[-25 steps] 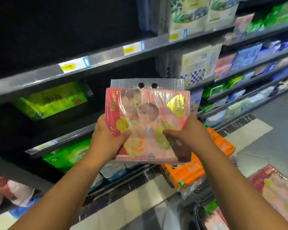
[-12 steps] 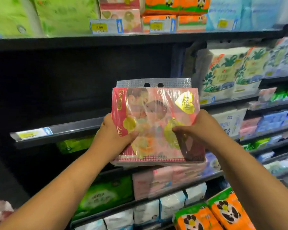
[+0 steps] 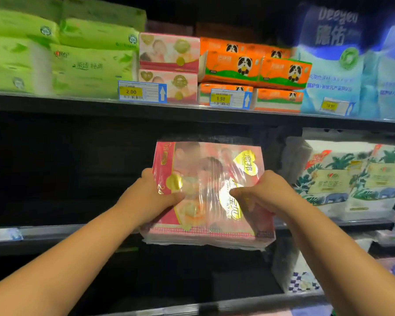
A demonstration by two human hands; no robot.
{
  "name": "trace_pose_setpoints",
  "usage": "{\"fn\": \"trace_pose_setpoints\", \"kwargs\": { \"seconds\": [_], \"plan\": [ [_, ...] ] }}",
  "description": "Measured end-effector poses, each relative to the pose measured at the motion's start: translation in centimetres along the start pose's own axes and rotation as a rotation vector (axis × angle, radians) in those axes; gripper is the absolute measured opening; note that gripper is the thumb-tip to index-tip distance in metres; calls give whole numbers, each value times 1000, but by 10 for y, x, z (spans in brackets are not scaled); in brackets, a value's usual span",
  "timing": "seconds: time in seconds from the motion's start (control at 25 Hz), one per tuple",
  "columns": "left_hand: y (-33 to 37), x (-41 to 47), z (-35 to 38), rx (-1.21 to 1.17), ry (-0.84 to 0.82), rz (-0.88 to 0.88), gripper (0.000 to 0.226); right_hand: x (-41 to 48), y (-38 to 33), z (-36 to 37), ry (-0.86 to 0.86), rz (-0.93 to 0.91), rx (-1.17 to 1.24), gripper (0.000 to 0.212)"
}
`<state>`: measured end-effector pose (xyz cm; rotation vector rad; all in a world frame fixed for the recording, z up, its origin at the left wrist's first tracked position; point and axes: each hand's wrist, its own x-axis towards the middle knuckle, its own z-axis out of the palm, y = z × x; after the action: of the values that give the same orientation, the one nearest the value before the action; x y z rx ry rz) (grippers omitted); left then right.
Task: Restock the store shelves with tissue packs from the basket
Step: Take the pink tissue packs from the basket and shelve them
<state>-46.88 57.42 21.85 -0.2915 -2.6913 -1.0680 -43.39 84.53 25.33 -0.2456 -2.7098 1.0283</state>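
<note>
Since half a second ago, the tissue pack point(image 3: 206, 176) has been lifted and now sits in front of the dark bay between the upper shelf point(image 3: 55, 103) and the middle shelf point(image 3: 50, 232). The camera has tilted up with it.

Findings, left to right:

1. The middle shelf lip runs level with the pack's lower part, and the pack's bottom edge hangs slightly below it. Risk: if pushed straight in, the bottom edge could catch on the lip and the pack could tip back toward the person.

2. The left hand point(image 3: 154, 198) grips the pack's left edge with the thumb laid across the front. Its fingers are behind the pack and out of sight.

3. Matching pink packs point(image 3: 169, 53) sit on the upper shelf behind a 2.00 price tag point(image 3: 141, 92). Risk: the dark bay may be the wrong slot (no tag for it can be read).

4. The pack's clear wrap is glossy and wrinkled. Risk: the thumbs may slide on the film rather than hold the contents.

5. The right hand point(image 3: 263, 193) grips the right edge, with the thumb on the front and the fingers curled round behind.

6. Leaf-print packs point(image 3: 351, 179) stand just beside the bay. Risk: a drift to the right could knock them.

The basket is not in view.
</note>
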Motion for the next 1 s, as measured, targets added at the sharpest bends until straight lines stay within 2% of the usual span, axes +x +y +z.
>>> {"fn": "trace_pose_setpoints", "kwargs": {
  "seconds": [0.08,0.24,0.32,0.4,0.48,0.56,0.64,0.68,0.72,0.8,0.88,0.92,1.0],
  "plan": [
    [0,24,6,38,16,-50,96,23,-1,0,-15,15,29,52],
    [-3,57,13,123,37,-104,91,59,-2,6,-64,49,84,41],
    [-7,74,12,74,-3,-108,80,75,-6,10,-90,49,159,40],
    [-12,87,9,-15,-50,-123,59,89,-12,14,-123,47,192,37],
    [-15,94,6,-65,-45,-169,52,101,-15,18,-132,52,214,36],
    [-19,105,6,-124,-18,-222,49,114,-12,27,-127,59,315,54],
    [-23,114,12,-161,-21,-255,47,124,-1,46,-124,88,434,93],
    [-26,119,18,-145,-34,-260,44,130,8,56,-132,93,474,104],
    [-30,123,24,-131,-31,-259,40,135,15,66,-134,88,509,105],
    [-30,124,33,-129,-35,-276,37,139,20,74,-125,94,592,81],
    [-30,127,39,-42,-45,-264,47,146,28,73,-137,101,630,50],
    [-29,127,42,10,-39,-249,51,147,32,70,-162,98,632,44],
    [-34,128,50,1,33,-166,52,151,42,68,-215,71,594,58]
  ]
}}
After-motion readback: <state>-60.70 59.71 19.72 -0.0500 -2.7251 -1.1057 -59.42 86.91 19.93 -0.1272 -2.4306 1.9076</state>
